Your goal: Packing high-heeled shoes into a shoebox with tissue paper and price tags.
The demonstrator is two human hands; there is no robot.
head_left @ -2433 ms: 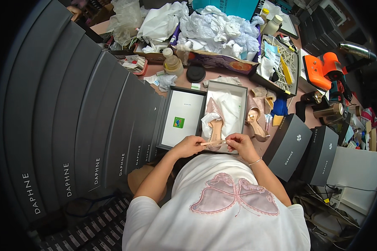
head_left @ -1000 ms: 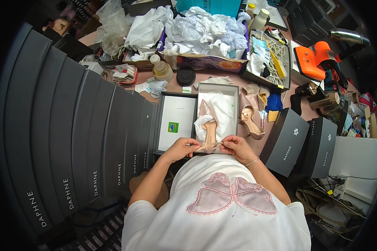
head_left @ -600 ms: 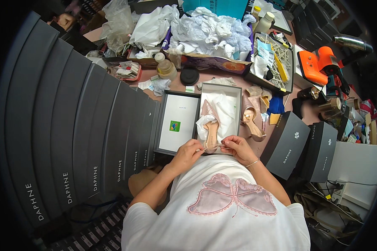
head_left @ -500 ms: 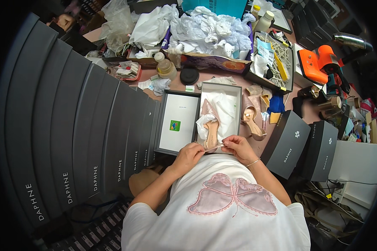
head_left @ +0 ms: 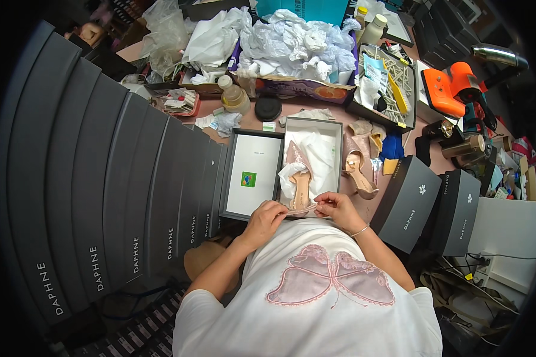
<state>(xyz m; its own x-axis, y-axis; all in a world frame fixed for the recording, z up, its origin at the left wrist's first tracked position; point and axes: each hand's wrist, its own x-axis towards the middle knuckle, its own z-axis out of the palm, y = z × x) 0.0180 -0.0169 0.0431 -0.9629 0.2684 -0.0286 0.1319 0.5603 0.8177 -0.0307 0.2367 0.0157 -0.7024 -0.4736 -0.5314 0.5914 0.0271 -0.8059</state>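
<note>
A pink glittery pointed heeled shoe (head_left: 301, 184) lies in an open grey shoe box (head_left: 340, 149), with white tissue paper (head_left: 321, 163) beside and under it. At the box's near edge, a thin pinkish strap (head_left: 302, 210) stretches between my two hands, apparently the shoe's ankle strap. My left hand (head_left: 266, 222) pinches its left end, and my right hand (head_left: 337, 211) holds the right end with thumb and fingertips. The matching shoe (head_left: 356, 169) rests on the table just right of the box. The shoe's heel end is partly hidden by the strap and fingers.
The box's lid (head_left: 253, 154) lies left, inside up. Stacked grey shoe boxes (head_left: 101, 178) wall the left side; two more grey boxes (head_left: 412, 196) stand right. Beyond are crumpled paper (head_left: 301, 44), a glue bottle (head_left: 234, 96), a swab tray (head_left: 393, 89) and an orange tool (head_left: 449, 92).
Between my hands the strap has gone from slanting to nearly level and slightly bowed. My left fingers have shifted a little; both hands stay at the box's near edge.
</note>
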